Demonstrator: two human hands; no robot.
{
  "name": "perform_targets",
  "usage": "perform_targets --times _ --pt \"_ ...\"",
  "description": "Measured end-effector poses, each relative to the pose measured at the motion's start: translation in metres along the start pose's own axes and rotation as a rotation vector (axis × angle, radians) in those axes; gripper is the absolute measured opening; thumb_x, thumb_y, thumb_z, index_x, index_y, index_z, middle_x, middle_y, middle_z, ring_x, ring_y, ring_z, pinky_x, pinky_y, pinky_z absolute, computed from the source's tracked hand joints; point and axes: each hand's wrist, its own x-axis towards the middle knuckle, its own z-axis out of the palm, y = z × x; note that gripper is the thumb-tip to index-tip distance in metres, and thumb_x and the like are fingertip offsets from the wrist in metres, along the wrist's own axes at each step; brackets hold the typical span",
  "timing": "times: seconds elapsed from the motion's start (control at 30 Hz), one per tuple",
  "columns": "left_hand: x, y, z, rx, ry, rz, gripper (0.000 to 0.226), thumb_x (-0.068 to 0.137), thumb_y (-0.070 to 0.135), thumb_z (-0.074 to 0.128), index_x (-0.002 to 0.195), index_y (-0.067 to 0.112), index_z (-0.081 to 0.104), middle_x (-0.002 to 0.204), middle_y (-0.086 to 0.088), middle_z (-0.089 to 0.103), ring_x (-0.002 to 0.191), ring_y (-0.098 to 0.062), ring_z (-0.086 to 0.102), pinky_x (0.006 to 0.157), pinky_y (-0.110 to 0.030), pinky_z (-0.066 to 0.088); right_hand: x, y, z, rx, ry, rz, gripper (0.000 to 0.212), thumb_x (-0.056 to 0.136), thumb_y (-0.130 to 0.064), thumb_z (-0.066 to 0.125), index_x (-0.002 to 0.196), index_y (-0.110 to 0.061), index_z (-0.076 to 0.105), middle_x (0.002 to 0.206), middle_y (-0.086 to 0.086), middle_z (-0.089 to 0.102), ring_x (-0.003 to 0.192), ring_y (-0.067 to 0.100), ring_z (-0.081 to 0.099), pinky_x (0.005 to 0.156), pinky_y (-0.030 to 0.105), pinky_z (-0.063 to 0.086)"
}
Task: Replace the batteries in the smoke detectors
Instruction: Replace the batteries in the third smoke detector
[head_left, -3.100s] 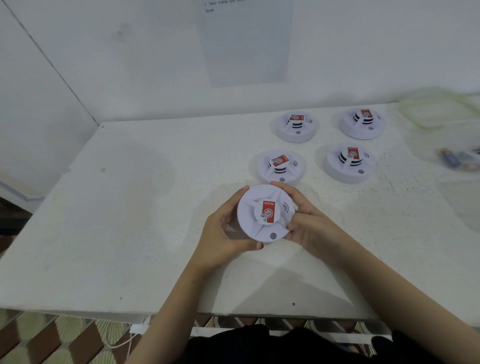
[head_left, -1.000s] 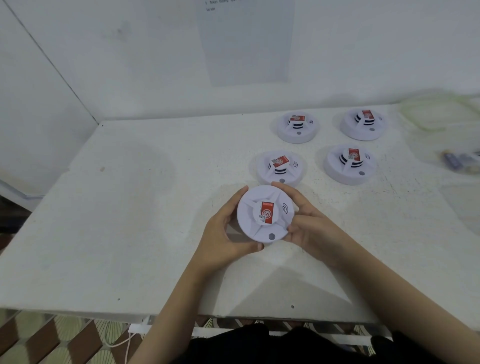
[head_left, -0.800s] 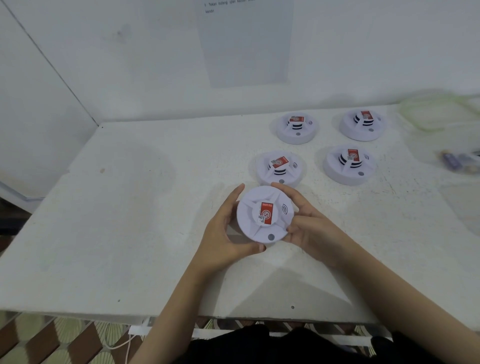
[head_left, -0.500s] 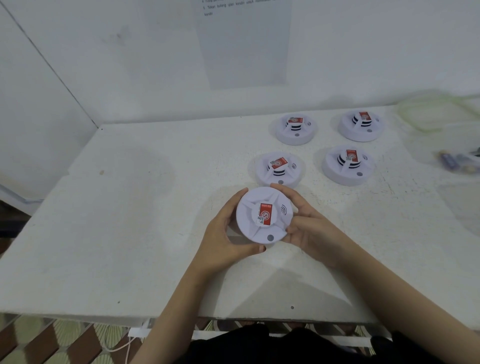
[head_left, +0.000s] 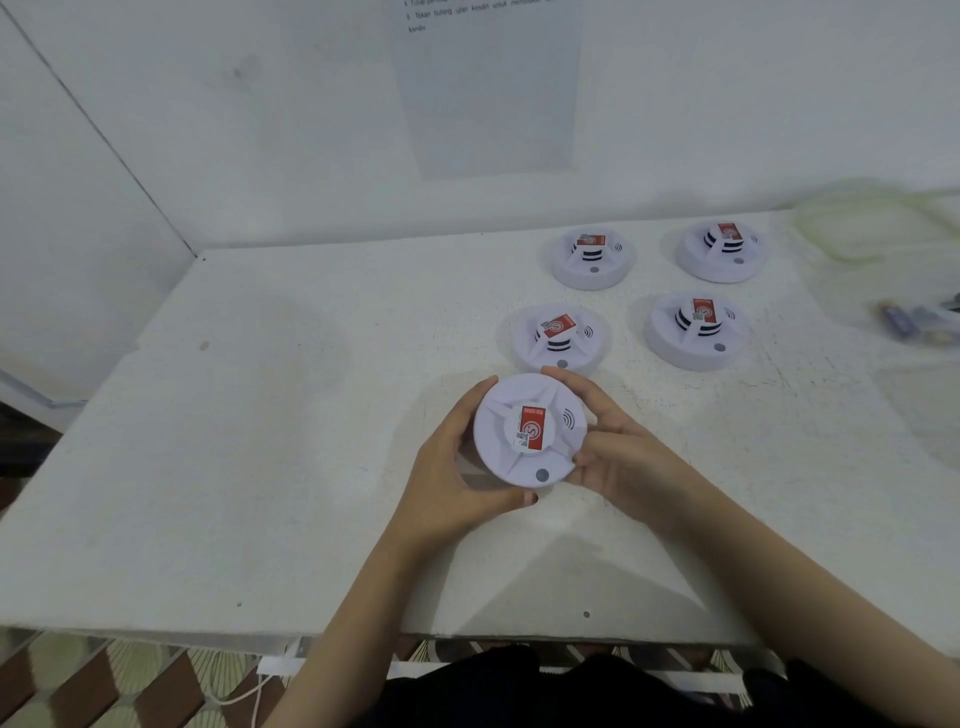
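REMOTE FEED: I watch through the head camera as two bare hands close round a white smoke detector (head_left: 530, 431) above the near middle of the white surface (head_left: 260, 441). The left hand (head_left: 447, 483) cups the left rim, its fingers (head_left: 478, 397) curled along the far edge and its thumb hooked under the near edge. The right hand (head_left: 618, 457) grips the right rim, with its fingers (head_left: 571, 382) curved over the far side.

The smoke detector faces up at me, with a red label (head_left: 532, 427) at its centre and a grey button (head_left: 542, 474) by its near rim (whether its base touches the surface, I cannot tell).

Four more units sit on the surface beyond the smoke detector, in a rough square:
- The second detector (head_left: 558, 338) lies just behind it, close to the right fingertips.
- The third detector (head_left: 693, 330) lies behind it and to the right.
- The fourth detector (head_left: 592, 257) lies farther back.
- The fifth detector (head_left: 722, 252) also lies farther back, to the right of the fourth.

Well to the right of the smoke detector, blurred batteries (head_left: 904, 322) lie on the surface. A clear plastic container (head_left: 872, 228) sits farther behind them. A printed sheet (head_left: 488, 88) hangs on the wall behind the smoke detector, its text too small for me to read.
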Motion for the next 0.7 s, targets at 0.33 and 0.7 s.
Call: perform_targets --times 0.33,0.7 --pt "0.016 0.012 -0.015 -0.107 0.062 0.05 0.079 0.063 0.025 0.084 0.135 0.018 0.05 0.131 0.004 0.06 0.123 -0.016 0.055 0.099 -0.029 0.048 -0.017 -0.016 -0.012 -0.473 0.311 -0.23 0.031 0.082 -0.021 0.051 0.109 -0.024 0.068 0.096 0.004 0.072 0.081 0.022 0.068 0.072 0.029 0.054" --pt "0.126 -0.004 -0.04 0.037 0.181 -0.026 0.064 0.067 0.02 0.086 0.123 0.03 0.056 0.117 0.019 0.063 0.106 0.006 0.058 0.083 -0.01 0.044 -0.015 0.001 -0.043 -1.328 0.548 -0.419 0.02 0.076 -0.013 0.054 0.086 -0.018 0.071 0.09 -0.011 0.062 0.091 0.004 0.049 0.088 0.001 0.027"
